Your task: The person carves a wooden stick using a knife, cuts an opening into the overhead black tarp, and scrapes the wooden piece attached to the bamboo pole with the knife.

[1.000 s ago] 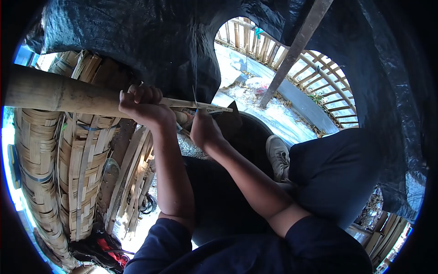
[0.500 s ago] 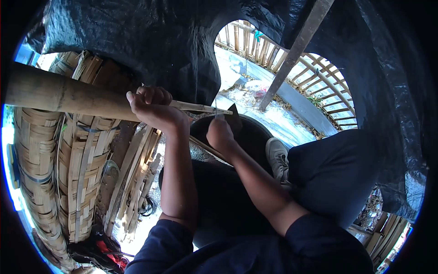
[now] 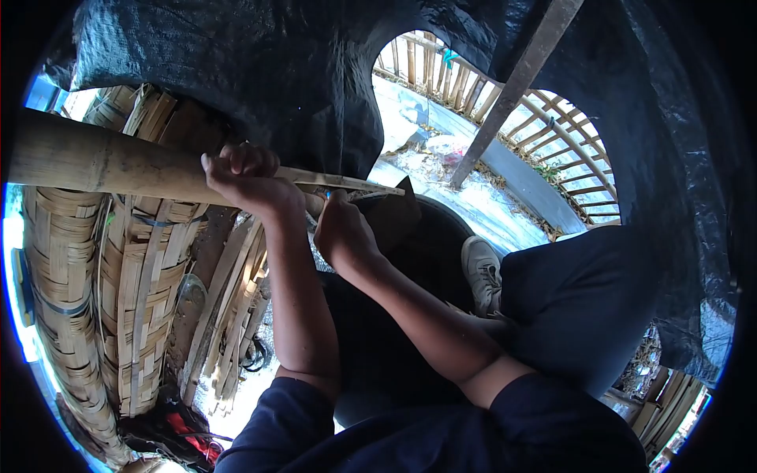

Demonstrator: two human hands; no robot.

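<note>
My left hand point(image 3: 252, 185) is closed around a split bamboo strip point(image 3: 347, 182) beside the end of a thick bamboo pole point(image 3: 118, 165). The strip's free end points right, past my hand. Just below the strip and close to my left wrist is my right hand point(image 3: 344, 236), its fingers closed on what looks like a small knife. The fist and strip hide most of the tool, and a small blue spot shows at the thumb. Beyond the strip's tip stands a dark pointed piece point(image 3: 408, 197).
Woven bamboo panels point(image 3: 67, 292) and loose bamboo slats point(image 3: 229, 315) stand at the left. Black sheeting point(image 3: 236, 71) hangs ahead, with a slanted post point(image 3: 516, 91) and a bamboo fence point(image 3: 568, 150) beyond. A round black container point(image 3: 445, 225) sits near my shoe point(image 3: 481, 272).
My right hand has moved left along the strip, toward my left hand. My left hand has shifted slightly left with the strip. The blade seen upright before is now mostly hidden.
</note>
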